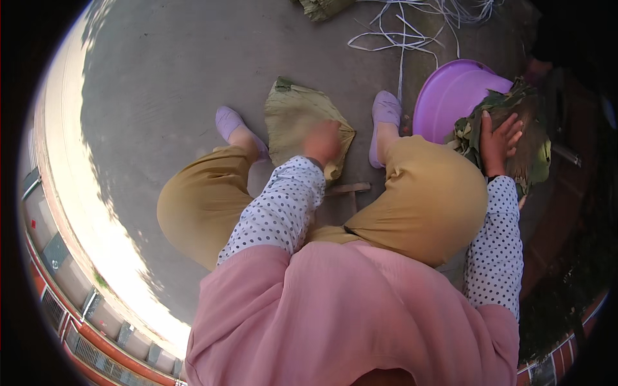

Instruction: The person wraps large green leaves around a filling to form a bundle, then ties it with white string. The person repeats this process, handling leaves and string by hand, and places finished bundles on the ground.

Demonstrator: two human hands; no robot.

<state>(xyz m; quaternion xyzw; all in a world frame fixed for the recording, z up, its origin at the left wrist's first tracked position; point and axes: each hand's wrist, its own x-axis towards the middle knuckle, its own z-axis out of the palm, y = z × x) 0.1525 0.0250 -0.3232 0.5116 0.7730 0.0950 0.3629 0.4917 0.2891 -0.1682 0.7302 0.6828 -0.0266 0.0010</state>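
On the ground between my feet lies a large dried leaf (293, 119), pale green-brown and fan-shaped, much like a folded lotus leaf. My left hand (324, 141) is over its right side, near the pointed corner. Motion smears that hand, so its fingers cannot be read. To the right, my right hand (497, 143) rests on a thick stack of similar leaves (533, 132), with its fingers spread. The stack's ragged, dark green edges lie against a purple plastic basin (444, 96) and cover part of it.
White flat strips (402, 29) lie tangled at the top. Another leaf bundle (325, 6) shows at the top edge. A small wooden piece (347, 188) sits between my knees. My purple shoes (386, 109) flank the leaf. Bright sunlit paving (109, 257) borders the shaded ground at left.
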